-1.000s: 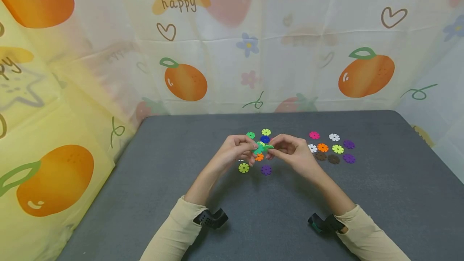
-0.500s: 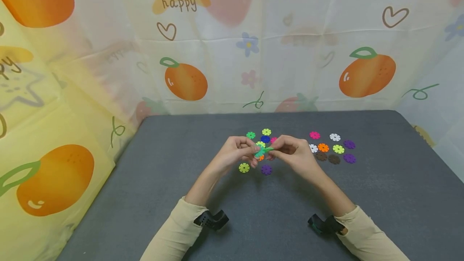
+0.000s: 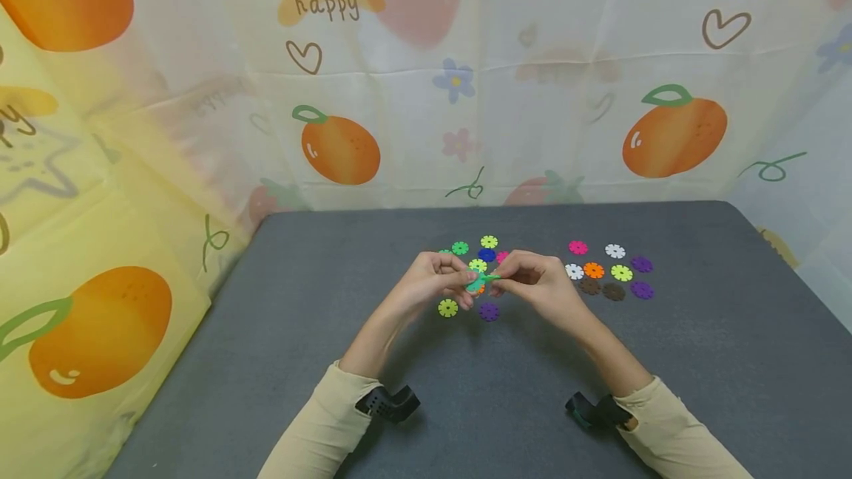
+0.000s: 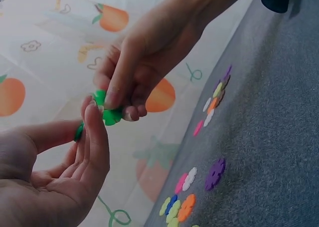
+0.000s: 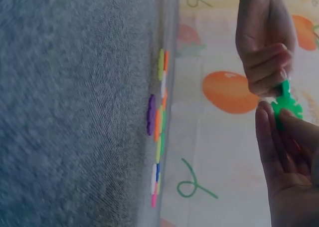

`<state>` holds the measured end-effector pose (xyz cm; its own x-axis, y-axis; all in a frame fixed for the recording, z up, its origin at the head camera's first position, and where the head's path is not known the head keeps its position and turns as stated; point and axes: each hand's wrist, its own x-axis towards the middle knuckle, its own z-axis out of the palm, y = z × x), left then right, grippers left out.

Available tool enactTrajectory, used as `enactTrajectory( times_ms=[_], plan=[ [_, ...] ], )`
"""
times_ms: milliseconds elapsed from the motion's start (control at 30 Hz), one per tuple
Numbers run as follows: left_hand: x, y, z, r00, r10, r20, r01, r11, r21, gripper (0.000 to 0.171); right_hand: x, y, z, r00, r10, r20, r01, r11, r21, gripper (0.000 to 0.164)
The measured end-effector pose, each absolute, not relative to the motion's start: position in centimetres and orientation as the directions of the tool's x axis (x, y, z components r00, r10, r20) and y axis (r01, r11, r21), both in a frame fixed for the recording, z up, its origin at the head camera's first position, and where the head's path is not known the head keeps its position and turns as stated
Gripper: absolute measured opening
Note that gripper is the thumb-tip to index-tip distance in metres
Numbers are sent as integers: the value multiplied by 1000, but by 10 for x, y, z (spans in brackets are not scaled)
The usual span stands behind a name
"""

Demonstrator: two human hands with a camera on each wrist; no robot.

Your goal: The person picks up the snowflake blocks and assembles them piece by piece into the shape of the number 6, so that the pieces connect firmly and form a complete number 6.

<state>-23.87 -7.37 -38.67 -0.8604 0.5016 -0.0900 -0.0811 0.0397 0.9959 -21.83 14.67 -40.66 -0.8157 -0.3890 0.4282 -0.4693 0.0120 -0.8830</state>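
Observation:
In the head view both hands meet over the middle of the table, raised above it. My left hand (image 3: 429, 283) pinches a green notched plastic disc (image 3: 475, 286) between thumb and fingers; in the left wrist view only the edge of this disc (image 4: 79, 131) shows. A second green notched disc (image 4: 112, 116) is pinched by my right hand (image 3: 542, 285), and the right wrist view shows its toothed face (image 5: 288, 109). The two discs meet at their edges, set at an angle to each other. Fingertips hide part of both.
Under and behind the hands lie several loose notched discs, among them a yellow one (image 3: 448, 307), a purple one (image 3: 489, 311) and a blue one (image 3: 487, 255). Another group, with an orange disc (image 3: 593, 270), lies to the right on the dark grey table (image 3: 299, 301). A printed cloth (image 3: 399, 131) hangs behind.
The left hand's green disc has tilted, and the right hand's disc now appears more edge-on. Both hands have dropped very slightly, each keeping its disc.

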Motion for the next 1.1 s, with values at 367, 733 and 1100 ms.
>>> enactTrajectory(
  times_ms=[367, 733, 1100],
  plan=[
    [-237, -65, -390, -887, 457, -69, -79, -3, 997, 15, -221, 150, -408, -838, -367, 403, -434, 2, -901, 8],
    [-229, -74, -365, -854, 518, 45, 70, 28, 997, 37, -214, 149, -385, -868, -315, 384, -426, 73, -902, 12],
    [-227, -74, -361, -872, 486, 59, 95, 51, 994, 32, -210, 153, -380, -878, -272, 394, -419, 38, -907, 14]
  ],
)
